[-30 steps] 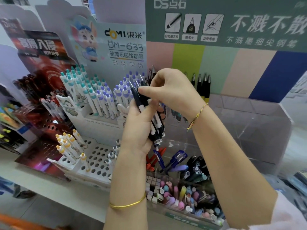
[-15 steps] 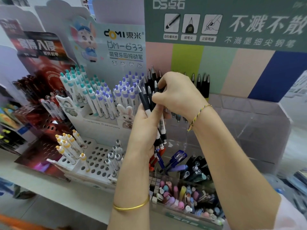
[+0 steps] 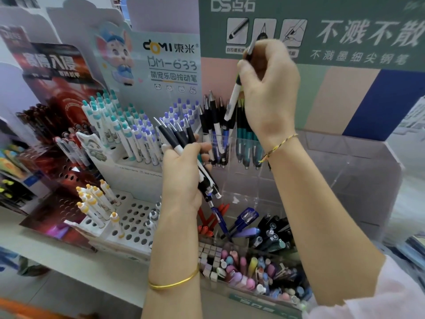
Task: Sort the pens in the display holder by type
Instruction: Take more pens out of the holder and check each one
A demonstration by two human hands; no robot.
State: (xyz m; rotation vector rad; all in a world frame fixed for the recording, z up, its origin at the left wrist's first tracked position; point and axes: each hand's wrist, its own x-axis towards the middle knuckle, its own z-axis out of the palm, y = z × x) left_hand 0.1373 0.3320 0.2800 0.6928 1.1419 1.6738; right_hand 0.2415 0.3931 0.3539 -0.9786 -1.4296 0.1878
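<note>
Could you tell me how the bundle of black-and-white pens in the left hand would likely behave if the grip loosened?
The bundle of pens looks stiff and probably light: slim plastic barrels. They are smooth and round, fanned unevenly in the left hand, so a few would likely slip out downward and roll.

A green banner [image 3: 358, 10] fills one o'clock; a cartoon-mouse card [image 3: 117, 54] stands at eleven, a red poster [image 3: 57, 93] at nine.
</note>
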